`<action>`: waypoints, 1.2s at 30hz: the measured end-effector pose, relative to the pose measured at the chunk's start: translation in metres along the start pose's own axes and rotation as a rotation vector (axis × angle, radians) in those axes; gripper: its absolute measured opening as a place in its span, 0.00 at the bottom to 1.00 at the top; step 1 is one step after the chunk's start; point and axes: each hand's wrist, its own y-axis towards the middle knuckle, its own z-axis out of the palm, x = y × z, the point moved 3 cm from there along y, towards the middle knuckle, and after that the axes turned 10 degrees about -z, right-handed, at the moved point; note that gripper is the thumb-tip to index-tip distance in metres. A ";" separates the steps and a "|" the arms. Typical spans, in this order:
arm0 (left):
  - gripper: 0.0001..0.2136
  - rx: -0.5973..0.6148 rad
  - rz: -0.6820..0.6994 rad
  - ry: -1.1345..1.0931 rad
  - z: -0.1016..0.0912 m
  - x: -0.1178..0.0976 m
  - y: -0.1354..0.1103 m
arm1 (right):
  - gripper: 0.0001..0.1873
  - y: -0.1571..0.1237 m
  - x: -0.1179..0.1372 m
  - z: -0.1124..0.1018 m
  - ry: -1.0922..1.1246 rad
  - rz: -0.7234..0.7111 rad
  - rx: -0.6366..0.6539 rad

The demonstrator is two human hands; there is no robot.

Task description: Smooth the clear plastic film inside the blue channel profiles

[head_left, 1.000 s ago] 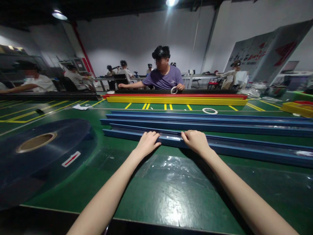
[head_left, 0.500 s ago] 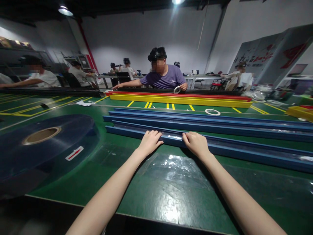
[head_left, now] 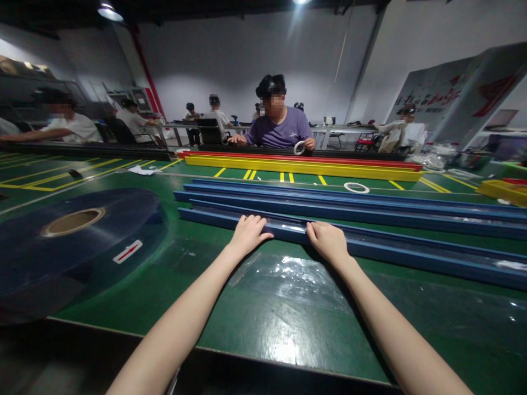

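"Head view, middle of the frame: what are our hands on?"

"The nearest blue channel [head_left: 370, 249], which lies on the green table [head_left: 239, 329] and runs from left of centre to the right edge. Our left hand [head_left: 248, 235] is half closed over its near wall, fingers on top and thumb along the front."

"And our right hand [head_left: 328, 240]?"

"Farther along the same wall, more tightly curled. Whether either one grips or only presses, we can't tell. Between them a shiny clear strip shows inside the channel."

"What do we have close by?"

"Just behind, more blue channelling [head_left: 329, 206], one piece or two we can't say. At lower centre, clear film [head_left: 288, 274] lies flat. On the left, we see a big roll [head_left: 24, 236] with a red-arrow label [head_left: 127, 252] on its side."

"Farther up?"

"A white ring [head_left: 356, 188] right of centre, then a yellow bar [head_left: 304, 169] in front of a red bar [head_left: 304, 157]. Beyond those, at upper centre, we face a co-worker [head_left: 282, 126] in purple holding a second white ring [head_left: 299, 148]."
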 end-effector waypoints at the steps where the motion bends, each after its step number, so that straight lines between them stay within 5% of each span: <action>1: 0.16 0.002 -0.001 0.002 0.000 0.000 0.000 | 0.26 0.000 0.000 0.000 0.001 0.002 0.008; 36: 0.17 -0.015 0.021 0.014 0.003 -0.001 -0.001 | 0.24 0.000 -0.001 0.000 0.001 -0.015 0.009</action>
